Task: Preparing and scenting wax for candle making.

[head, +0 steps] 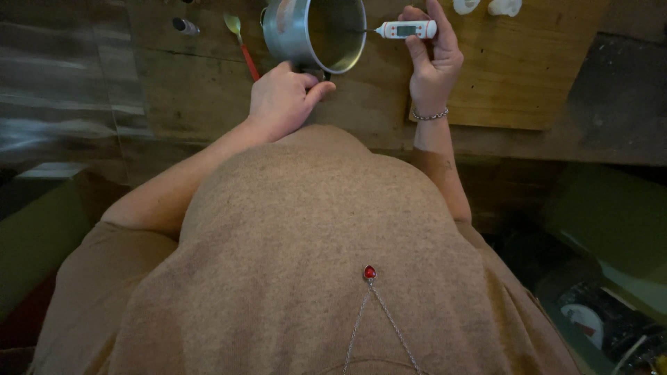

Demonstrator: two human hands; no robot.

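Note:
A small metal saucepan [292,35] is tilted on the wooden counter [194,97] at the top of the head view. My left hand [281,101] grips the pan's handle at its near side. My right hand [432,66] holds a white digital probe thermometer [406,29], with its thin metal probe reaching left into the pan. The pan's contents are hidden in shadow. A bracelet is on my right wrist.
A spoon with a red handle [242,43] lies left of the pan, beside a small dark cylinder [185,26]. A light wooden board [528,69] sits under my right hand, with two white objects [486,7] at its far edge. Clutter lies on the floor at the lower right.

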